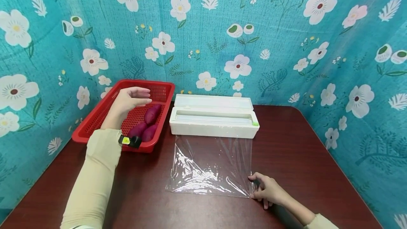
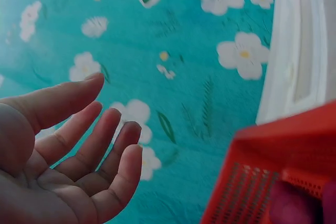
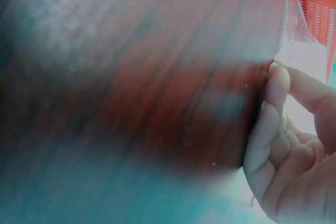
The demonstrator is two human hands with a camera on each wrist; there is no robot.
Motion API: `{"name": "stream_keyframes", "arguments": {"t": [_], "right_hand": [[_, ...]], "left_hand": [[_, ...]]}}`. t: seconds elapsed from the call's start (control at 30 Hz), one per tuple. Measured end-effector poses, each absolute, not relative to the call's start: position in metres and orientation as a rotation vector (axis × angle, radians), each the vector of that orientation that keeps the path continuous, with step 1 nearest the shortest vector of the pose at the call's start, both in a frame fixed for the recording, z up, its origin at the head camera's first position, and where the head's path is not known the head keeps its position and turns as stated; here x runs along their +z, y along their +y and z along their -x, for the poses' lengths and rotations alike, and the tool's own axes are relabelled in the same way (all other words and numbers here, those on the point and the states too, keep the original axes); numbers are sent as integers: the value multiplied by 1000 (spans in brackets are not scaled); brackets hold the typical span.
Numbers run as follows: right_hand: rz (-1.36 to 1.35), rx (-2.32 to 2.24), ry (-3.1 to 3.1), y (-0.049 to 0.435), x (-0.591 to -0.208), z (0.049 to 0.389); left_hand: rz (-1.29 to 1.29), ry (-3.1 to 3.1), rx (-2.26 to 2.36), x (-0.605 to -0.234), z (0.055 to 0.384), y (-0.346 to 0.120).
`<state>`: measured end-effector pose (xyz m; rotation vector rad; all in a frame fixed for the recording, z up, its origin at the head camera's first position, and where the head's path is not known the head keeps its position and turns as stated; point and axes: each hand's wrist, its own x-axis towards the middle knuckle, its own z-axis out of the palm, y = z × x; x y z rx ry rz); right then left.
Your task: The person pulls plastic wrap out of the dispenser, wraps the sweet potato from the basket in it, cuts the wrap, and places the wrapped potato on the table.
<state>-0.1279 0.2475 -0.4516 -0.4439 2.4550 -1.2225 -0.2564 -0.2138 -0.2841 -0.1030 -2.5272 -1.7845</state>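
A sheet of clear plastic wrap (image 1: 203,167) lies pulled out over the table from a white wrap dispenser box (image 1: 213,130) with its lid raised. At the sheet's near right corner, my right hand (image 1: 268,189) pinches the film between thumb and finger; the right wrist view shows the same pinch (image 3: 289,124) low at the table. My left hand (image 1: 128,101) is raised over a red plastic basket (image 1: 165,93), fingers loosely bent and holding nothing. Several purple sweet potatoes (image 1: 152,114) lie in that basket, beneath and right of the hand. In the left wrist view the palm and fingers (image 2: 123,174) are bare.
The dark reddish-brown table (image 1: 286,144) has a rounded far right corner. A turquoise flowered curtain (image 1: 197,45) hangs behind it and along both sides. The basket stands left of the dispenser, close beside it. A green piece (image 1: 255,123) sits at the dispenser's right end.
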Motion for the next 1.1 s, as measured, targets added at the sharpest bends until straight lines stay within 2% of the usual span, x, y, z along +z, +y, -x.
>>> {"name": "stream_keyframes", "arguments": {"t": [0.4, 0.7, 1.1], "right_hand": [[429, -1233, 2448, 248, -452, 130], [396, -1255, 2426, 248, -454, 129], [402, -1256, 2410, 248, -454, 130]], "left_hand": [[-26, -2405, -1912, -308, 298, -227], [-259, -2365, -2033, -329, 317, -234], [-366, -2609, -1809, -352, 336, -233]]}}
